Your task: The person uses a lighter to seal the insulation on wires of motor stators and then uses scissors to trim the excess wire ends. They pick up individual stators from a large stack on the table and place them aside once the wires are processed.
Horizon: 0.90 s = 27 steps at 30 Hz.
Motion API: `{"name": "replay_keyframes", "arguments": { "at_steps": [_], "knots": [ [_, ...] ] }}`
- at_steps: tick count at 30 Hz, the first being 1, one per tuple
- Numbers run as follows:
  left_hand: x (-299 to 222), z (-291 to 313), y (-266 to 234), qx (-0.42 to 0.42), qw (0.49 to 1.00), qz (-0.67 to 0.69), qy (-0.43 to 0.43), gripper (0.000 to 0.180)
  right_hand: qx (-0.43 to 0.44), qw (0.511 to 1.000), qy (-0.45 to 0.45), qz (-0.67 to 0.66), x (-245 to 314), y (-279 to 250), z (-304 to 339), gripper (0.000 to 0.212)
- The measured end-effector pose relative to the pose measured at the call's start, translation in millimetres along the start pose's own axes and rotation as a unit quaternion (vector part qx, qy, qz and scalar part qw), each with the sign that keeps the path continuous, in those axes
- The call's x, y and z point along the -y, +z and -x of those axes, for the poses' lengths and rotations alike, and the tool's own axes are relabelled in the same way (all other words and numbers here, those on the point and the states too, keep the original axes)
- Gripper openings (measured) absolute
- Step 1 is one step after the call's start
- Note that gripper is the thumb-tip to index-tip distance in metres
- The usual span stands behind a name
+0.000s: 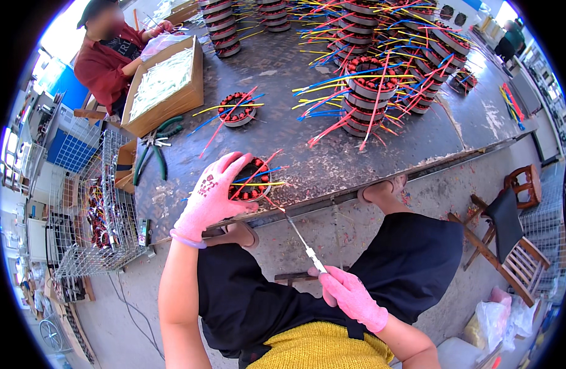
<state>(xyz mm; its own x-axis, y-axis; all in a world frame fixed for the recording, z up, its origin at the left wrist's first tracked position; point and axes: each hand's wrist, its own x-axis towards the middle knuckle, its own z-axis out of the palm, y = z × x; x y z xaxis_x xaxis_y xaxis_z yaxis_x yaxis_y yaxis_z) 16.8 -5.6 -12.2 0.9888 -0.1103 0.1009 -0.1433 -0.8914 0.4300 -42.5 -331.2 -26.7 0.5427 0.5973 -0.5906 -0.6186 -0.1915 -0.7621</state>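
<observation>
My left hand, in a pink glove, grips a ring-shaped motor stator from its left side at the table's near edge. Red, blue and yellow wires stick out of that stator toward the right. A slim tool with a white handle and a thin shaft is in my right hand, also gloved in pink. Its tip meets or nearly meets the end of a red wire, where a small orange spot shows. Beyond my left hand, a second stator with loose wires lies on the table.
Stacked stators with wires crowd the right and back of the dark table. Green-handled pliers lie left, near a cardboard box of white pieces. A co-worker sits at far left. A wire basket and wooden chair flank me.
</observation>
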Motion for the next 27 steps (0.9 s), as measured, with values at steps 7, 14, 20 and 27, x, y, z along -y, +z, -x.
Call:
{"name": "replay_keyframes", "arguments": {
  "at_steps": [7,14,20,27],
  "knots": [
    [-2.0,-1.4,1.8,0.001,1.0,-0.011,0.002,0.09,0.009,1.0,-0.02,-0.004,-10.3,-6.5,-2.4,0.038],
    [-2.6,-1.7,2.6,-0.002,1.0,-0.01,0.0,0.09,0.007,1.0,-0.019,-0.005,-10.6,-6.6,-2.9,0.038],
    [-1.6,-1.7,1.5,-0.004,1.0,-0.004,0.007,0.088,0.006,1.0,-0.023,0.0,-10.4,-7.1,-2.7,0.038],
    [-3.4,-2.4,-0.2,-0.003,1.0,0.0,0.011,0.087,0.005,0.999,-0.03,0.023,-12.4,-9.0,-2.6,0.037]
  ]
}}
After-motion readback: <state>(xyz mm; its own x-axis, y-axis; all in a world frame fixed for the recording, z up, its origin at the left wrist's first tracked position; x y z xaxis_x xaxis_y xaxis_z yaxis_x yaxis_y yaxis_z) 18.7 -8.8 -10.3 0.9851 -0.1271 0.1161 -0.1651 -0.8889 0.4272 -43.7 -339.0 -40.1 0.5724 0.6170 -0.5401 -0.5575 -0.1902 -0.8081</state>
